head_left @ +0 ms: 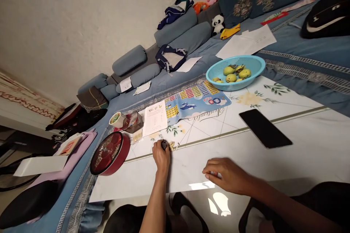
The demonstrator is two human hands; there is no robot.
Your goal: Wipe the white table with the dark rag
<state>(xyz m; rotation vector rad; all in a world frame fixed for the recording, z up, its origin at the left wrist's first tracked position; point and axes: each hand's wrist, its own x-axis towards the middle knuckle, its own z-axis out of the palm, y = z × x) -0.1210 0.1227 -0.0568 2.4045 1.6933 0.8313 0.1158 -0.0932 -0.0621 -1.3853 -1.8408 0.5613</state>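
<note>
Two hands on worktop (pixel 287 145). Left hand (pixel 161 156) has fingers closed on small dark object beside pale scraps (pixel 172 146); right hand (pixel 225 174) rests loosely curled, empty. Looks like gathering step; next needs firm pinch.

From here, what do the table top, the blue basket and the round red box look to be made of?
Table top: glossy marble-look stone or tile, judging by its bright reflections and printed flowers. Blue basket: likely moulded plastic, with a perforated wall and an even colour. Round red box: shiny, lacquer-like dark lid with a gold pattern, probably plastic or tin. The left hand rests near it.
</note>
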